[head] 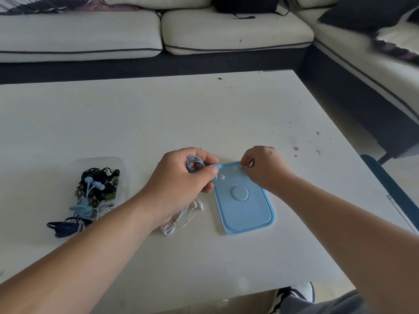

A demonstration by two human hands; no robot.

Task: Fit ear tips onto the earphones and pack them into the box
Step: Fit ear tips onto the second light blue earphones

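Here, white table [136, 123], blue box lid [244, 211], cream sofa [226, 30] behind

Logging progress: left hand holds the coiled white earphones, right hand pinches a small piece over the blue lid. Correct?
No. The head view shows the left hand holding coiled light blue earphones; the white earphones lie on the table beside it. The right hand does pinch a small piece over the blue lid.

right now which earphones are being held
The light blue earphones, coiled in the left hand. The white pair lies loose on the table; the pile sits at the clear box.
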